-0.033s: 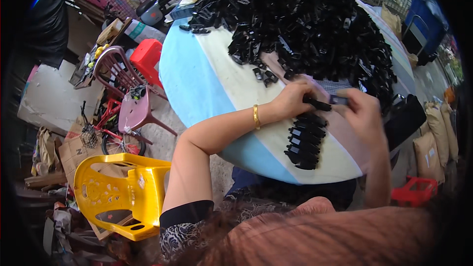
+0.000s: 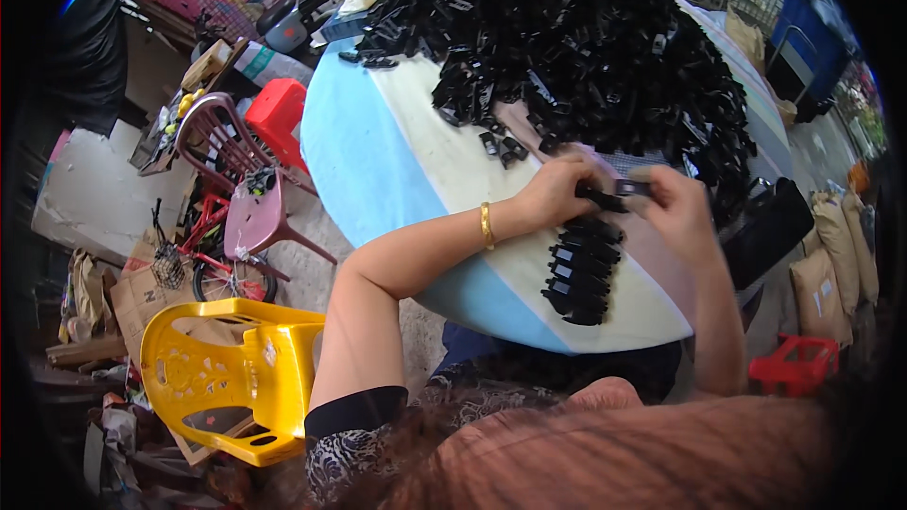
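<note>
Joining two small black plastic parts (image 2: 614,195) seems the step in hand in the head view, left hand (image 2: 557,194) and right hand (image 2: 673,210) pinching them together above the round table (image 2: 397,179), next needing placement onto the neat stack (image 2: 581,269).

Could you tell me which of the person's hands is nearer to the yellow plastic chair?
Left. The left hand is over the table on the side toward the yellow plastic chair, which stands down on the floor; the right hand is beyond it, farther away.
</note>
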Available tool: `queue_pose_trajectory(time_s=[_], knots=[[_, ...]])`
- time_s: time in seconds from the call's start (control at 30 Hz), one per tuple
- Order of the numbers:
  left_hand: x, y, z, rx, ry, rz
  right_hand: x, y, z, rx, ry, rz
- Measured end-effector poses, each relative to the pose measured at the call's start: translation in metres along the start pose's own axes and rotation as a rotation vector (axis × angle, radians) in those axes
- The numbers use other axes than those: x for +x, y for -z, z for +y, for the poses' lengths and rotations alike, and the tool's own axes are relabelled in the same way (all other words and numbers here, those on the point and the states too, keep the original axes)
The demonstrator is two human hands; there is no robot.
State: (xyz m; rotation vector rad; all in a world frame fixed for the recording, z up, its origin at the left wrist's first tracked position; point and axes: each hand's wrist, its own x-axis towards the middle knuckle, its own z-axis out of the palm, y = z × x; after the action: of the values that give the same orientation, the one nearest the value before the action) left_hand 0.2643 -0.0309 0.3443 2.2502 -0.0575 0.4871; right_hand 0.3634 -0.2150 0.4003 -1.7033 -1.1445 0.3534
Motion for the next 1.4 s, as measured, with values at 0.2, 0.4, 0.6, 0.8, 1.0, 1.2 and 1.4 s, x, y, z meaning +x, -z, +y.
queue_pose_trajectory(time_s=[0.2,0.4,0.6,0.8,1.0,1.2,1.4], knots=[[0.001,0.004,0.001,0.061,0.051,-0.048,0.011,-0.001,0.019,-0.343,-0.077,-0.139],[0.001,0.006,0.0,0.06,0.102,-0.036,0.005,0.002,0.021,-0.608,0.142,-0.108],[0.003,0.006,0.004,-0.005,0.168,-0.074,-0.001,0.004,0.03,-0.605,0.253,-0.049],[0.005,0.005,0.001,0.004,0.145,-0.123,-0.003,0.002,0.04,-0.52,0.248,0.017],[0.006,0.006,0.001,-0.001,0.157,-0.149,0.001,0.01,0.042,-0.571,0.321,-0.03],[0.007,-0.002,0.002,-0.01,0.109,-0.12,0.009,-0.008,0.043,-0.534,0.395,-0.037],[0.011,0.021,0.011,0.062,0.16,-0.33,0.04,0.008,0.018,-0.385,-0.072,-0.593]])
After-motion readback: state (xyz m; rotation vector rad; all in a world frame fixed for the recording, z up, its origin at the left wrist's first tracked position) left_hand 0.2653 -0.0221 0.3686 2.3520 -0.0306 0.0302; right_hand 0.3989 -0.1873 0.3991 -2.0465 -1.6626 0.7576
